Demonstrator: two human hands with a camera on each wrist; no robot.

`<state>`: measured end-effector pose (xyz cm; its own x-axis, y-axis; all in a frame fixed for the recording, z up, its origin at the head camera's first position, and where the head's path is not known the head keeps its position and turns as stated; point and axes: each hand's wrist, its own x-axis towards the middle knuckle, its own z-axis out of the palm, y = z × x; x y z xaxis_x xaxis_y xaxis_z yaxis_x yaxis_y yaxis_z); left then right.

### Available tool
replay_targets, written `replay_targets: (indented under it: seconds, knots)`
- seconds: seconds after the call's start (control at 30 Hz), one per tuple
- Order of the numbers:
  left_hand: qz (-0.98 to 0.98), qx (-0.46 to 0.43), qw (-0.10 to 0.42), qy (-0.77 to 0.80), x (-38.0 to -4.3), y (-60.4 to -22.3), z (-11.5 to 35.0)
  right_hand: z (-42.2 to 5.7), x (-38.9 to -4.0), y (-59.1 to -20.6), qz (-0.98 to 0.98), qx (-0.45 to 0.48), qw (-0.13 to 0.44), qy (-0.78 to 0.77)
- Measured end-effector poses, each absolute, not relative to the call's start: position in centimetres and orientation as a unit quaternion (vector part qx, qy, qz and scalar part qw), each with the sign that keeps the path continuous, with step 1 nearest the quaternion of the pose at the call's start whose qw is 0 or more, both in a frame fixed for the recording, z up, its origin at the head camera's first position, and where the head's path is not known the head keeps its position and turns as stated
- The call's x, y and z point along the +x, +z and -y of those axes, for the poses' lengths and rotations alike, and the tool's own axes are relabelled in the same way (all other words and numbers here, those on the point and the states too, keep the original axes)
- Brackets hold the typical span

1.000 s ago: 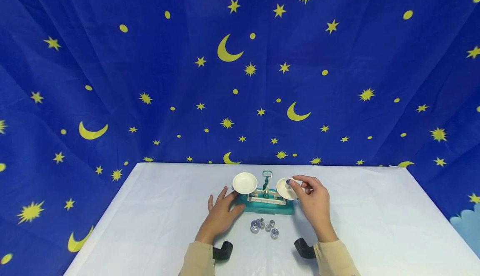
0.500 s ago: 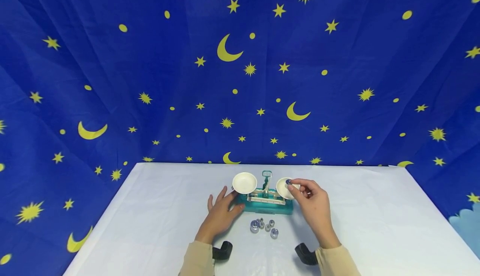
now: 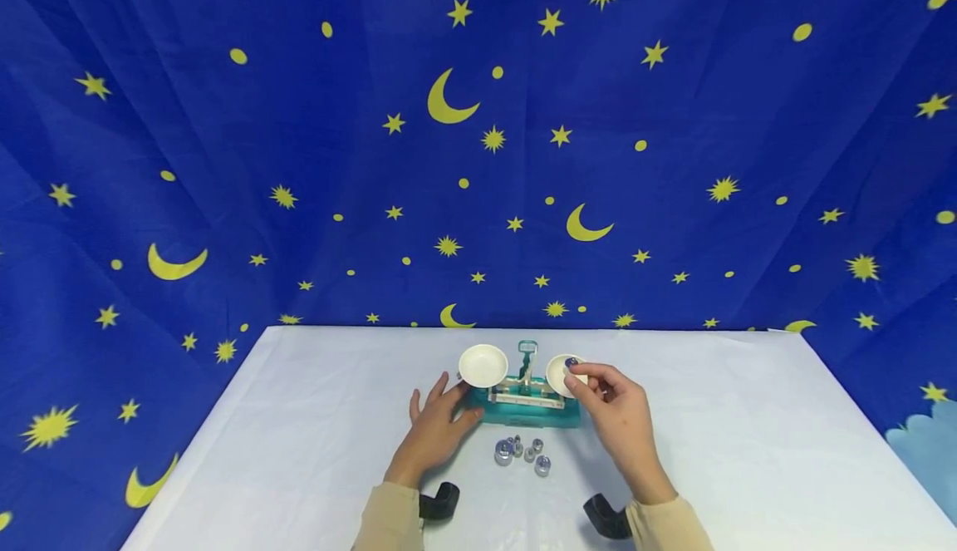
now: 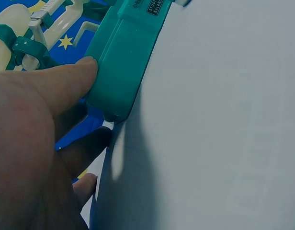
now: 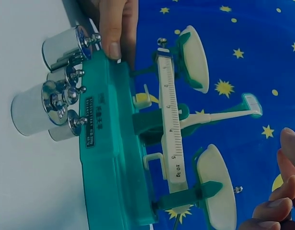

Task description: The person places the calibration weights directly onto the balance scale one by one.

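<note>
A teal balance scale (image 3: 516, 416) with two white pans stands on the table. At its left end my left hand (image 3: 432, 439) rests against the base, thumb (image 4: 78, 79) pressed on its edge and the other fingers spread. Over the right pan (image 3: 557, 378) is my right hand (image 3: 622, 418), thumb and index finger near each other. A metal weight (image 3: 571, 361) shows beside those fingertips; the right wrist view shows its knob (image 5: 238, 189) above the pan rim, apart from the fingers (image 5: 277, 208). The left pan (image 3: 483, 366) holds nothing.
Several silver weights (image 5: 35, 110) with knobs stand on the white table in front of the scale base. The table's far edge (image 3: 673, 331) meets a blue cloth (image 3: 359, 160) with yellow stars and moons. Black curved pieces (image 3: 607, 518) sit by both wrists.
My right thumb and index finger have shifted slightly left and nearer to me over the right pan. My left hand stays at the scale base; the head view has turned slightly.
</note>
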<state>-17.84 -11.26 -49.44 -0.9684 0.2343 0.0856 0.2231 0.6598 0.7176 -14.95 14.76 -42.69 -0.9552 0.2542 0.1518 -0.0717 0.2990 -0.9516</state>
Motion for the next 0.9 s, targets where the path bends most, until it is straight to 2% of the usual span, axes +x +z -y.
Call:
replay_targets:
  seconds: [0.9]
  knots:
    - [-0.912,0.130,0.009,0.389,-17.7,-49.4,11.4,-13.9,-13.7,-42.6,0.774,-0.004,0.087,0.627]
